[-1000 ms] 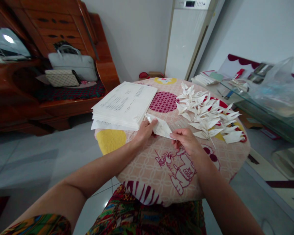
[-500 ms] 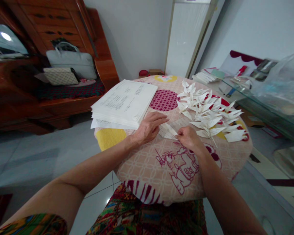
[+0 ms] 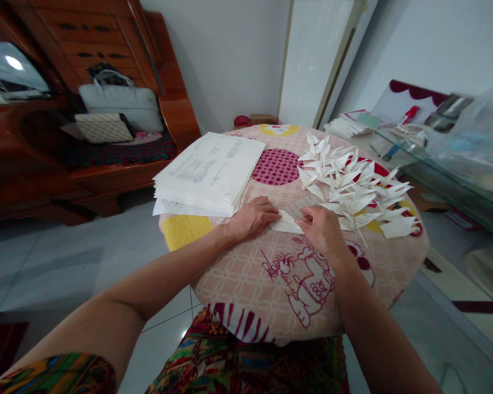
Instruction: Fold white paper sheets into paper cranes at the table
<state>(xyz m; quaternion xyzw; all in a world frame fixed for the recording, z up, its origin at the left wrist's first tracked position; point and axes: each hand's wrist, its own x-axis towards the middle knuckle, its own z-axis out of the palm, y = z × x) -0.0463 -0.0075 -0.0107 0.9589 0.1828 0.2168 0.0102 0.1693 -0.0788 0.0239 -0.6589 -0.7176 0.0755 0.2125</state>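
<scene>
A small folded piece of white paper lies on the cloth-covered round table between my hands. My left hand is closed, palm down, its fingertips holding the paper's left end against the cloth. At the other end my right hand pinches the paper between thumb and bent fingers. Just beyond the paper lies a clear, see-through flat piece, too faint to name. A pile of pointed folded-paper shapes spreads over the table to the right of it. Left of it, beyond my left hand, rests a thick stack of printed sheets.
The table's patterned cloth reaches my lap. A glass-topped stand on the right bears a plastic bag and other articles. To the left stands a wooden bench holding a pale handbag.
My left fingers, stretched out above the paper before, have come down and curled onto its left end. My right hand has turned slightly, still pinching the right end.
</scene>
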